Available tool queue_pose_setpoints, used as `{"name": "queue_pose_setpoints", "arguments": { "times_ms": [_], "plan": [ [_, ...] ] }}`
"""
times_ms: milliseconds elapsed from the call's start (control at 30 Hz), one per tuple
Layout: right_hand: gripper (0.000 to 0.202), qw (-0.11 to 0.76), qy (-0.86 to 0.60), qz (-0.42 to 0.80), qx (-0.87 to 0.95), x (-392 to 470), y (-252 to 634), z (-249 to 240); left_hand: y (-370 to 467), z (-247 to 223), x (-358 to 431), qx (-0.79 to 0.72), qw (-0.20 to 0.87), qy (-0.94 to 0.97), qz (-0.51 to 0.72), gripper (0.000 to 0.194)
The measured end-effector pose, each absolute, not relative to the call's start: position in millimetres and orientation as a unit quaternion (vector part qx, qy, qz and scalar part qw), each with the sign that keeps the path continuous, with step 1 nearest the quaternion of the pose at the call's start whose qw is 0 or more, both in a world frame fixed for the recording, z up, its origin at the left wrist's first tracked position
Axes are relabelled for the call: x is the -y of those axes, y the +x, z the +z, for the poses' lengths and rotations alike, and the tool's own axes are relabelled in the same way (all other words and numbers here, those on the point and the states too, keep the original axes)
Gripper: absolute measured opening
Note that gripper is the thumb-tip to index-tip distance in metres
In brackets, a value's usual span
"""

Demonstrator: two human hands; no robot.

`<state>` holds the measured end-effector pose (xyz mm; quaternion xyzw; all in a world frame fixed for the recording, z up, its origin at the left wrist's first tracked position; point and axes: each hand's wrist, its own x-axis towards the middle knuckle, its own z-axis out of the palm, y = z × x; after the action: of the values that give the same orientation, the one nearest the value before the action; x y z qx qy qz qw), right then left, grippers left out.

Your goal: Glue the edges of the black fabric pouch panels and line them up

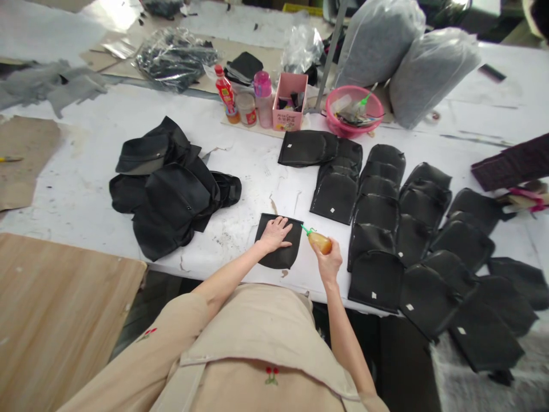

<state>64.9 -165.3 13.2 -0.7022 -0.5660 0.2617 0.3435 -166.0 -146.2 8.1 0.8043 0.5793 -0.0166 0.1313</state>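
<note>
A black leather-like panel (274,260) lies flat near the table's front edge. Fingers spread, my left hand (275,234) rests on its upper middle. My right hand (328,260) is wrapped round a glue bottle (321,241) of amber liquid with a green nozzle. The nozzle tip is at the panel's upper right corner; whether it touches cannot be made out. To the left sits a loose heap of black pieces (178,197). Overlapping rows of similar black panels (377,280), some with small white tags, spread out on the right.
Behind the work stand a red-capped drink bottle (226,94), a glass jar (246,109), a pink-lidded bottle (263,100), a pink box (290,117) and a pink basin (354,129). Stuffed grey bags (433,74) lean at the back right. A wooden board (64,320) is at the left front.
</note>
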Motion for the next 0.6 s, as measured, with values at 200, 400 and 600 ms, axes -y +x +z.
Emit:
{"name": "queue_pose_setpoints", "arguments": {
  "times_ms": [200, 400, 600],
  "plan": [
    [0.064, 0.334, -0.681, 0.256, 0.599, 158.9, 65.6, 11.7, -164.6, 6.7, 145.9, -0.578, 0.133, 0.805, -0.015, 0.069],
    [0.056, 0.308, -0.654, 0.241, 0.647, 162.0, 70.3, 20.7, -163.1, 8.2, 145.8, -0.578, 0.149, 0.802, -0.024, 0.068],
    [0.055, 0.327, -0.662, 0.242, 0.629, 154.8, 65.1, 21.3, -162.9, 8.5, 145.5, -0.578, 0.148, 0.802, -0.024, 0.068]
  ]
}}
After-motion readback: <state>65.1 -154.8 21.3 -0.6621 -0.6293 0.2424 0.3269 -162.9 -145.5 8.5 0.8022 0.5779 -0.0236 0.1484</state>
